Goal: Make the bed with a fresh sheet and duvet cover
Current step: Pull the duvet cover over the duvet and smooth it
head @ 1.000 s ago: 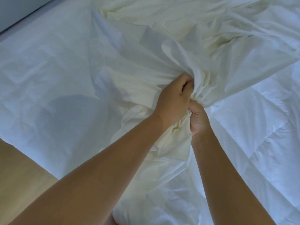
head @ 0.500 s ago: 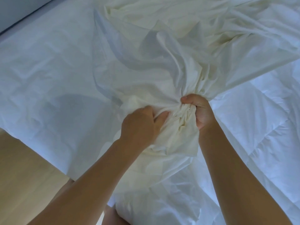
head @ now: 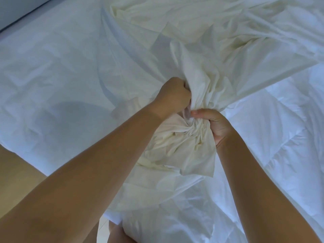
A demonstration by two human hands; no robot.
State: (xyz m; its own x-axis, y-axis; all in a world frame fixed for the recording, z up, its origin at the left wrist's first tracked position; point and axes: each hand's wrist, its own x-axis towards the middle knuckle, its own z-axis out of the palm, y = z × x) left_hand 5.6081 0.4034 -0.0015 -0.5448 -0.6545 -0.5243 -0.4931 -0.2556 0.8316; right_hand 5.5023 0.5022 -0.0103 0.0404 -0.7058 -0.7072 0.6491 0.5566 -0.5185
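A cream duvet cover (head: 201, 55) lies bunched and creased across the upper middle of the bed. My left hand (head: 172, 96) is fisted on a fold of it, just above and left of my right hand (head: 215, 125), which clamps a gathered bundle of the same cloth. The loose end of the bundle hangs below my right hand. A white quilted duvet (head: 273, 134) lies at the right, partly under the cover. The white sheet (head: 52, 71) is spread over the mattress on the left.
A wooden floor (head: 15, 174) shows at the lower left beside the bed's edge. A grey wall strip (head: 15, 9) runs along the top left corner. My knee (head: 121, 234) shows at the bottom edge.
My left hand let go lower down, then moved up and right and closed on the cover again above my right hand. More cloth is gathered below my right hand.
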